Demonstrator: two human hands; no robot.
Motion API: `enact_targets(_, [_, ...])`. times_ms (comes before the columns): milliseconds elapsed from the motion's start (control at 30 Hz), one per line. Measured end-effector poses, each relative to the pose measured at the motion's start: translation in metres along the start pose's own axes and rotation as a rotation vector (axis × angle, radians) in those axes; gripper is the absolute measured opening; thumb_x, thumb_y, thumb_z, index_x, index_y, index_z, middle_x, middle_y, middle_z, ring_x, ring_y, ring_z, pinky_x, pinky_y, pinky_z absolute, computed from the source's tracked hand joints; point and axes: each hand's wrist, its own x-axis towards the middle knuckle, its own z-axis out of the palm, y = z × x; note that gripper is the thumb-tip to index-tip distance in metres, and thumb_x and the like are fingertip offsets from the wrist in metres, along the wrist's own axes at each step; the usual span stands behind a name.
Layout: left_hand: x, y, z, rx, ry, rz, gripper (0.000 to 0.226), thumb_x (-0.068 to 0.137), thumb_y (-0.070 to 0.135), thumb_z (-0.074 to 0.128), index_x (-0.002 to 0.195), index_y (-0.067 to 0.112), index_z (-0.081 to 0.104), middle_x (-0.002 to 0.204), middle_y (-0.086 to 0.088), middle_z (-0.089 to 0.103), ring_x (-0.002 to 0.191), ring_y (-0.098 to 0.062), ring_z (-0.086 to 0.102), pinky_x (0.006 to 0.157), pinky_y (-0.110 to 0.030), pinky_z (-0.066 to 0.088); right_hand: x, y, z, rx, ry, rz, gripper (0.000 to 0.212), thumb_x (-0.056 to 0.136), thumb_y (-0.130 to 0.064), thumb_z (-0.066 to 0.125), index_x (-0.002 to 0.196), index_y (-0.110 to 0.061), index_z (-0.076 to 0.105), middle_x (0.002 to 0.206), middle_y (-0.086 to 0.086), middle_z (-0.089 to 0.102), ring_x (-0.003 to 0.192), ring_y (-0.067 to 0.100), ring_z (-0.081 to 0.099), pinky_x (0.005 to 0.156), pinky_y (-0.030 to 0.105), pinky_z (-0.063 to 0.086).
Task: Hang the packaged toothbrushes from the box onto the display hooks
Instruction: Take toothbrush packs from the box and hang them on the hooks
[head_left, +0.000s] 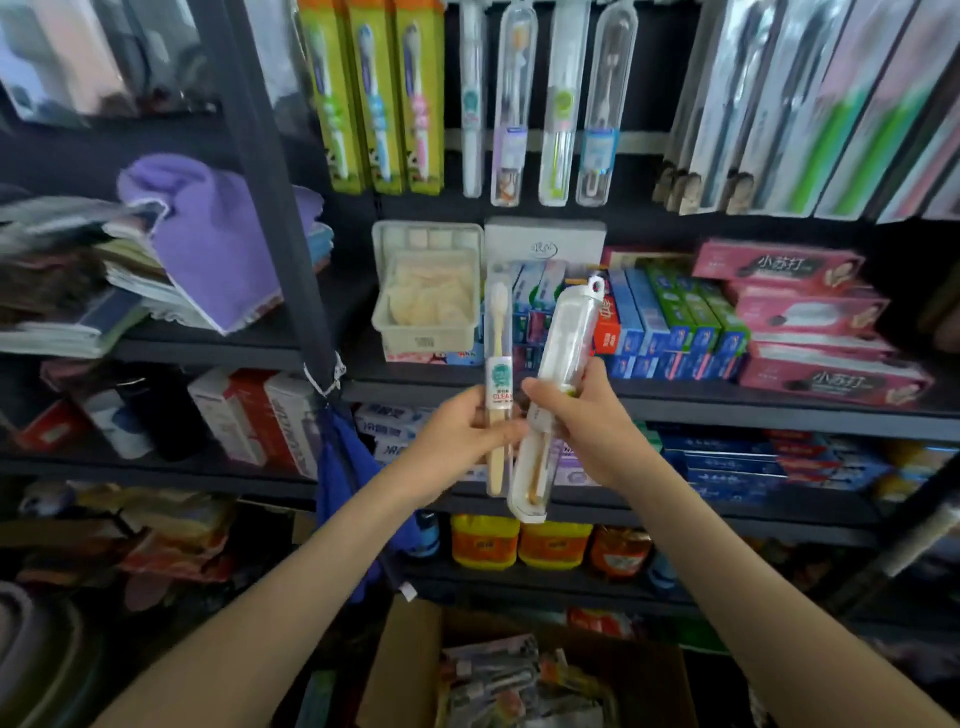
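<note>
Two packaged toothbrushes are held up in front of the shelving, one in each of the hands. The left hand (462, 434) grips the lower half of a clear case (500, 332) holding a beige brush; this case stands upright. The right hand (584, 421) is curled round the middle of a white case (566, 332), which tilts with its hang tab up and to the right. The two cases meet just beside the fingers. A cardboard box (400, 670) sits low between the forearms, with more packs inside. Hanging toothbrush packs (511, 104) line the top of the rack. Toothpaste cartons (675, 322) are stacked on the shelf behind the cases. A purple towel (208, 234) lies at left.
</note>
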Motion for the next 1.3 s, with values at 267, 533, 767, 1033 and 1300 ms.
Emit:
enact_targets(267, [0.028,0.018,-0.047,0.089,0.096,0.147,0.026,0.083,0.018,0.073,0.104,0.025,0.061,0.095,0.003,0.072,0.088,-0.012,0.069,0.086,-0.039,0.055,0.029,-0.033,0.051,-0.09,0.017,-0.115,0.05,0.088,-0.024,0.065,0.126,-0.015,0.033,0.12,0.007,0.06,0.105,0.019,0.065,0.089,0.039,0.055])
enact_targets(533, [0.068,0.044,-0.071,-0.128,0.051,0.195,0.024,0.086,0.01,0.069,0.109,0.013,0.062,0.1,-0.007,0.072,0.094,-0.022,0.069,0.082,-0.032,0.056,0.053,-0.066,0.049,-0.028,0.0,-0.249,0.022,0.095,-0.015,0.057,0.116,-0.014,0.058,0.117,0.019,0.062,0.098,0.027,0.066,0.075,0.037,0.056])
enact_targets(767, [0.095,0.071,-0.071,-0.153,0.114,0.19,0.011,0.092,0.01,0.062,0.103,0.01,0.058,0.087,-0.004,0.071,0.076,-0.013,0.069,0.077,-0.029,0.056,0.073,-0.104,0.017,-0.191,0.201,-0.276,0.02,0.09,-0.032,0.064,0.11,-0.027,0.064,0.104,0.012,0.069,0.097,0.033,0.067,0.089,0.057,0.051])
enact_targets(1033, [0.13,0.11,-0.072,-0.28,0.234,0.222,0.016,0.097,0.025,0.053,0.11,0.016,0.056,0.099,-0.007,0.07,0.085,-0.018,0.069,0.076,-0.031,0.056,0.099,-0.166,-0.025,-0.268,0.321,-0.407,0.035,0.092,-0.033,0.06,0.124,-0.026,0.048,0.109,0.012,0.062,0.097,0.036,0.063,0.086,0.057,0.052])
enact_targets(1300, [0.143,0.136,-0.062,-0.414,0.163,0.215,0.019,0.091,0.017,0.061,0.11,0.014,0.061,0.092,-0.007,0.073,0.088,-0.023,0.07,0.087,-0.038,0.055,0.111,-0.186,-0.03,-0.265,0.234,-0.435,0.038,0.09,-0.03,0.063,0.126,-0.022,0.051,0.107,0.005,0.065,0.093,0.025,0.066,0.086,0.05,0.055])
